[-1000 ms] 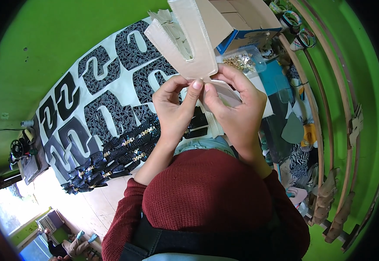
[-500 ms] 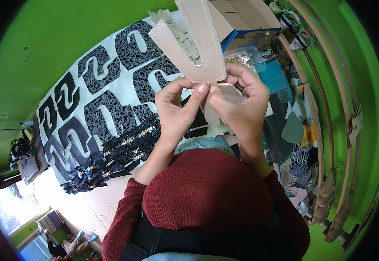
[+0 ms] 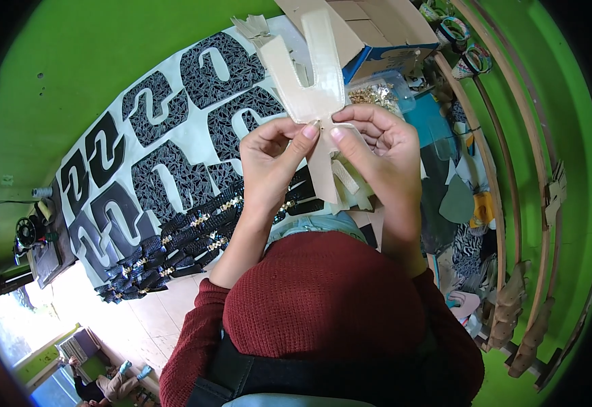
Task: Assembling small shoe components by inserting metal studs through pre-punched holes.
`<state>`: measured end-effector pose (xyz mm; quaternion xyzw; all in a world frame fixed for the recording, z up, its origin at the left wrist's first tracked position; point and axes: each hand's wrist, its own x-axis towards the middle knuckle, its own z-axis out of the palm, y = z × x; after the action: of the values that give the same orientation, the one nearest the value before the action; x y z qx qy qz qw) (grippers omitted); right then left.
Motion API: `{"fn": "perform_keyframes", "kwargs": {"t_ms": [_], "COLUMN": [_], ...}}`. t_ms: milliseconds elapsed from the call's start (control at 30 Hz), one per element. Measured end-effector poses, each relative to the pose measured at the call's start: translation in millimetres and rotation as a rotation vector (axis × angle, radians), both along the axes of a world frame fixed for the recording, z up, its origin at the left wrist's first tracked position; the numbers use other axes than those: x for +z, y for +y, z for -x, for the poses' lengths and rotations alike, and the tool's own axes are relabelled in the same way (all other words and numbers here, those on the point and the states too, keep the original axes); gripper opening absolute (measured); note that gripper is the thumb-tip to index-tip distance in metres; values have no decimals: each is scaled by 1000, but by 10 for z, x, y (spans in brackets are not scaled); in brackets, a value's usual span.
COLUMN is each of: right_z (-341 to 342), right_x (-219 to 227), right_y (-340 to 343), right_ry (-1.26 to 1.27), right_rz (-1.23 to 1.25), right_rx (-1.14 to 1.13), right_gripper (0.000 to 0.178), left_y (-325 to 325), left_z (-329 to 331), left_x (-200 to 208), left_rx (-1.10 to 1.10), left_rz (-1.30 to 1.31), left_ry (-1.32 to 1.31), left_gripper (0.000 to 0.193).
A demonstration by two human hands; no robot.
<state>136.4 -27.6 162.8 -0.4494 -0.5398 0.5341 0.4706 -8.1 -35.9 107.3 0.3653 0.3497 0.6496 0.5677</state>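
Both hands are raised in front of my chest around a beige, stitched strap piece (image 3: 318,95) that looks like leather. Its two long prongs point up and away, and a narrower tail hangs below its waist. My left hand (image 3: 273,152) pinches the left side of that waist between thumb and bent fingers. On the other side, my right hand (image 3: 382,149) has its thumb and fingertips closed on the right edge. A tiny gold-coloured dot shows between the two thumbs; I cannot make out what it is. More pale pieces (image 3: 350,180) lie below the tail.
Black patterned cut-outs (image 3: 218,68) cover a white sheet to the left, with black, gold-trimmed straps (image 3: 201,227) nearer me. An open cardboard box (image 3: 391,27) and a clear tub of gold fittings (image 3: 381,95) stand far right. Curved wooden rails (image 3: 500,156) run along the right.
The strap piece has turned between my fingers, its prongs dropping lower and leaning differently. The tail below has swung into fuller view. My thumbs have moved slightly apart.
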Motion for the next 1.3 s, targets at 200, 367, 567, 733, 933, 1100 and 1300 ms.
{"fn": "perform_keyframes", "kwargs": {"t_ms": [200, 367, 567, 733, 933, 1100, 1300], "right_z": [-128, -1, -183, -97, -20, 12, -23], "right_x": [-64, -258, -406, -361, -357, -340, -372], "right_y": [99, 111, 298, 194, 112, 77, 99], "right_ry": [231, -154, -615, -66, 21, -204, -204], "right_rz": [172, -279, -734, -157, -235, -647, -855], "right_rx": [238, -13, -123, 64, -23, -208, -182], "right_gripper": [24, 24, 18, 17, 23, 21, 19], "left_y": [82, 128, 177, 117, 32, -54, -118], "left_z": [-42, -28, 269, 235, 63, 42, 37], "left_x": [8, -164, -218, -116, -31, 37, 140], "left_rx": [37, -86, -391, -281, -119, -29, -48], "left_rz": [97, 97, 183, -188, 36, -107, -125], "left_ry": [-59, 50, 211, 361, 78, 114, 123], "left_gripper": [27, 21, 78, 40, 21, 19, 18]}}
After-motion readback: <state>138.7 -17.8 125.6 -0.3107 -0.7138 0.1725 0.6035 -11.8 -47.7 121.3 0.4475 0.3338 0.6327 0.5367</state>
